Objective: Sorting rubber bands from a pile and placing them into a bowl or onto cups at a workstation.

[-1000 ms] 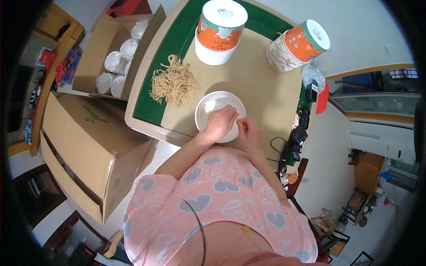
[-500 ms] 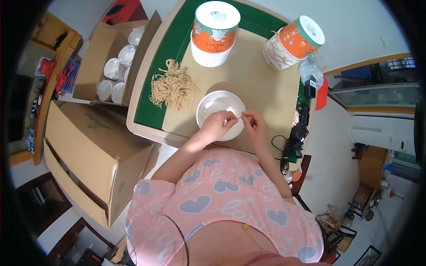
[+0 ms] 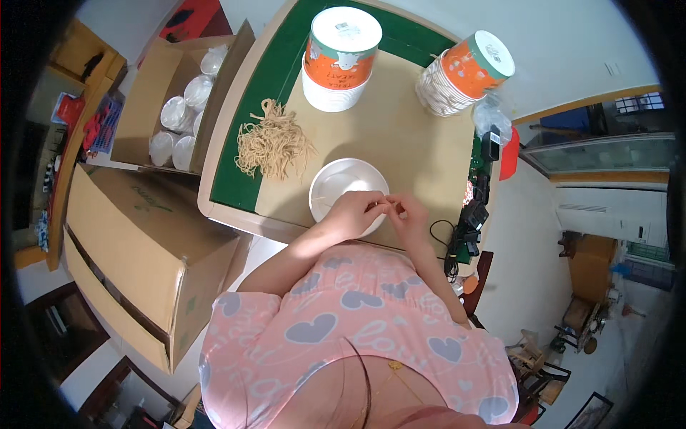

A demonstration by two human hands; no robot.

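A white paper bucket stands upright near the table's front edge, its mouth facing up. A thin tan cord shows inside its left wall. My left hand reaches over the mouth, its thumb and forefinger pinched at the right rim. Against those fingertips, my right hand is pinched too, just outside the rim. Both seem to grip the thin cord there, mostly hidden by the fingers. Left of the bucket lies a loose heap of tan cords.
Stacked buckets with orange and green printed ones on top stand at the back and back right. Black adapters and cables line the right edge. Left of the table, an open carton holds wrapped white cups; a large closed carton sits nearer.
My fingertips have come together at the bucket's right rim; a small gap with a pale strand was between them before. The whole view has shifted slightly.
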